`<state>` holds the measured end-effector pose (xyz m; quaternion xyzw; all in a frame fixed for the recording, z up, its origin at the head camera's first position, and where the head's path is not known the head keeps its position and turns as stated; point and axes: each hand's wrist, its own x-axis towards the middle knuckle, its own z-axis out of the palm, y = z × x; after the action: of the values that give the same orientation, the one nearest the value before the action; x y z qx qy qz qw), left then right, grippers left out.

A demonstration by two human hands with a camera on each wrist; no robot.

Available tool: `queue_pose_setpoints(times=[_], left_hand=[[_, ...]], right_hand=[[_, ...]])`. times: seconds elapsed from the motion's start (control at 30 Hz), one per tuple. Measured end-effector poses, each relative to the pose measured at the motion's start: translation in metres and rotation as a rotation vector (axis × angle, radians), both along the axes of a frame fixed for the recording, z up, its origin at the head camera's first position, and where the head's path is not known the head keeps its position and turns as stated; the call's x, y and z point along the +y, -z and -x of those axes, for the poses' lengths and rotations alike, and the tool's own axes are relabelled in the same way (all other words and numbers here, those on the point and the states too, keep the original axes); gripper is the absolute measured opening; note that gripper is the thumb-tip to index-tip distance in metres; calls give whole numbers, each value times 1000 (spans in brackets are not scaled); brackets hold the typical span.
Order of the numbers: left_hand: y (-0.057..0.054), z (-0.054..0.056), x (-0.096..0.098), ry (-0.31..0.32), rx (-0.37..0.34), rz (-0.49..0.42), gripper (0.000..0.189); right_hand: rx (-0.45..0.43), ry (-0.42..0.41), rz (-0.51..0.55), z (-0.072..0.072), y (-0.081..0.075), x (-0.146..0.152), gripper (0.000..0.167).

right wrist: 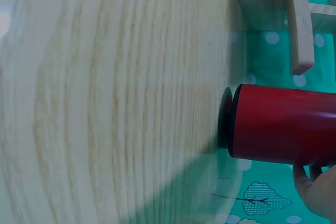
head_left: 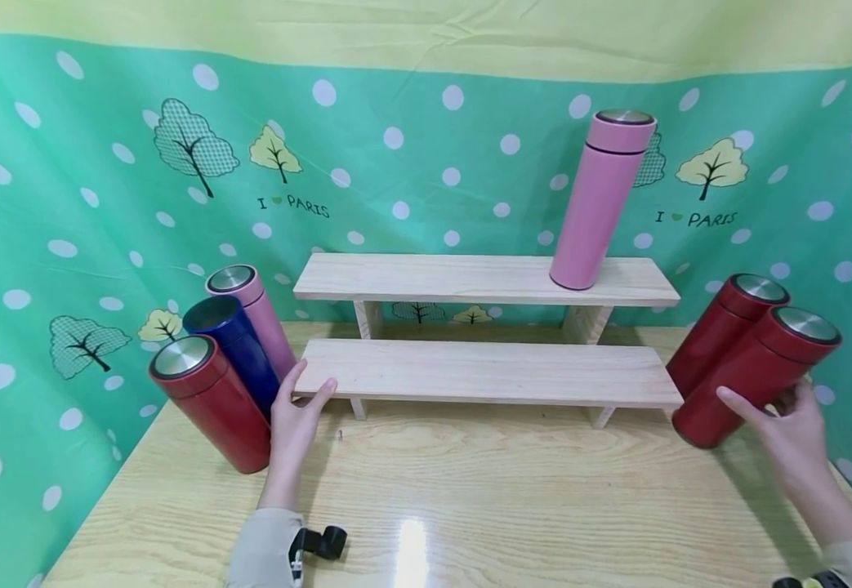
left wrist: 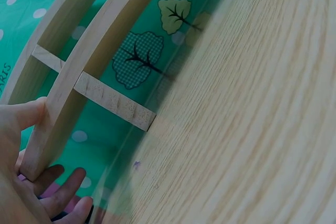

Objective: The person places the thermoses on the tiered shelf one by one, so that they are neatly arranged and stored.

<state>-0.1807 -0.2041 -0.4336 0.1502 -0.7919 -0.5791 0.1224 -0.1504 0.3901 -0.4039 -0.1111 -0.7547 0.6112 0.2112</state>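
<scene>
My left hand [head_left: 296, 425] grips the left end of the lower board of a two-tier wooden shelf [head_left: 484, 371]. In the left wrist view, the thumb lies on the board's edge [left wrist: 55, 103] and the fingers reach around its end. At the right, my right hand [head_left: 796, 429] holds the nearer red thermos [head_left: 752, 380] by its side, thumb toward me. The right wrist view shows that thermos's base [right wrist: 236, 121] close over the table, beside the shelf's end. Just behind it is a second red thermos [head_left: 720, 331], partly hidden.
A pink thermos [head_left: 602, 200] stands on the right part of the upper board [head_left: 426, 278]. Left of my left hand stand a red thermos [head_left: 216, 404], a blue one [head_left: 238, 343] and another pink one [head_left: 267, 318]. A green dotted curtain [head_left: 426, 163] hangs behind the table [head_left: 499, 490].
</scene>
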Motion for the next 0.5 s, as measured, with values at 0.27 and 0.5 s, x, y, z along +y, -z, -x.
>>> queue_pose_setpoints(times=[0.27, 0.5], left_hand=[[0, 0, 0, 1, 1, -5, 74], [0, 0, 0, 6, 3, -11, 74]], right_hand=[[-6, 20, 64, -4, -6, -3, 67], [-24, 76, 25, -11, -11, -9, 67]])
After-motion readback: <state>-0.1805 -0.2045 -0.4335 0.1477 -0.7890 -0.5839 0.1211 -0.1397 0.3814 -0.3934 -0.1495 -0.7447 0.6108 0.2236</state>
